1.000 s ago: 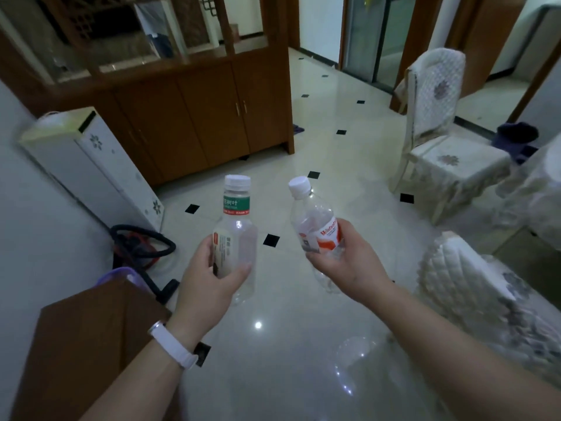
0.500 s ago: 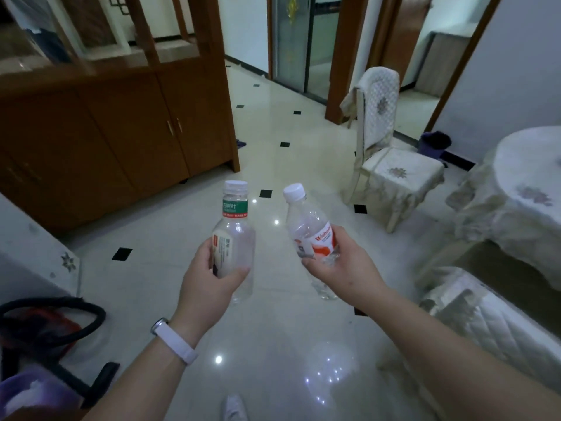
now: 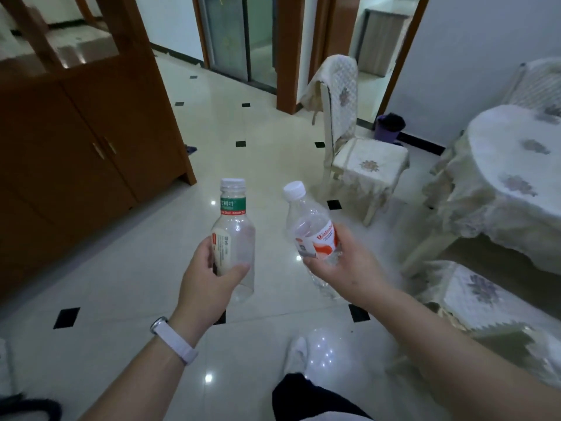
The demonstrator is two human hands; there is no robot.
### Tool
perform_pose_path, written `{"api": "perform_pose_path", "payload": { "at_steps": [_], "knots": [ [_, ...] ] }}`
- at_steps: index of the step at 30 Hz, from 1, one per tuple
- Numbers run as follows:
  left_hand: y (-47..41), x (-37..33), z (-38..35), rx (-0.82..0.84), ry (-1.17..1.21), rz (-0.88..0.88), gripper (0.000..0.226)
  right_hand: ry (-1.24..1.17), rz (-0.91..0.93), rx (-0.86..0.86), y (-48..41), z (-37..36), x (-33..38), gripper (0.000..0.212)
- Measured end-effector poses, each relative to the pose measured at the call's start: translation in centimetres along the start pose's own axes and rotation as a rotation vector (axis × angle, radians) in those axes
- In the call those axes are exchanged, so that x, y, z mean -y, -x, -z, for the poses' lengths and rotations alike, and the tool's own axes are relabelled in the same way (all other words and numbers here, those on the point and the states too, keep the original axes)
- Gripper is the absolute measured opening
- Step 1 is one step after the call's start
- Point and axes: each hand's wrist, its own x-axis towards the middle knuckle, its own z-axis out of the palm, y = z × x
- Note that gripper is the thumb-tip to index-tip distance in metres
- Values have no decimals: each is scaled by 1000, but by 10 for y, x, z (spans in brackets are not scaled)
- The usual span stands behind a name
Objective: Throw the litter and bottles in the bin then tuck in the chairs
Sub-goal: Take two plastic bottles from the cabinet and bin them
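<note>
A brown wooden cabinet fills the upper left of the frame, and a round table under a cream embroidered cloth takes the right edge. Between them, at the upper centre, stands a chair with a cream quilted cover, pulled away from the table. Just behind it, near the wall, is a small purple bin with a dark liner. In the lower centre the left hand has fingers and thumb curled around the lower body of a clear plastic bottle with a green neck label, which is upright. Beside it, not touching, the right hand grips in the same way a clear plastic bottle with a red-orange label, tilted to the left. Both bottles look empty, so I judge them very light, with thin smooth walls that dent easily. The labelled middle is a good place to hold. The bin is well apart from both hands.
</note>
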Motion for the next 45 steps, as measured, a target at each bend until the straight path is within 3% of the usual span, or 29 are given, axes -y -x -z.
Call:
{"api": "perform_pose_path", "payload": {
  "at_steps": [8,13,21,29,36,39,45],
  "knots": [
    [-170,-25,-26,-32,-24,48,49,-84,-54,38,-179,-4,-10,44],
    [-264,-61,-55,-16,17,-16,54,-75,-11,31,-289,29,12,43],
    [-381,-69,-85,12,3,4,57,-58,-38,18,-381,52,4,41],
    [-525,-62,-100,70,113,35,36,60,-49,-15,-500,44,20,45],
    [-691,-95,-96,187,141,-58,37,103,-60,-142,-639,40,65,47],
    [-758,-112,-90,231,93,-131,47,98,-45,-224,-691,36,82,48],
    [-856,-120,-102,312,87,-156,48,74,-106,-282,-767,36,84,50]
  ]
}}
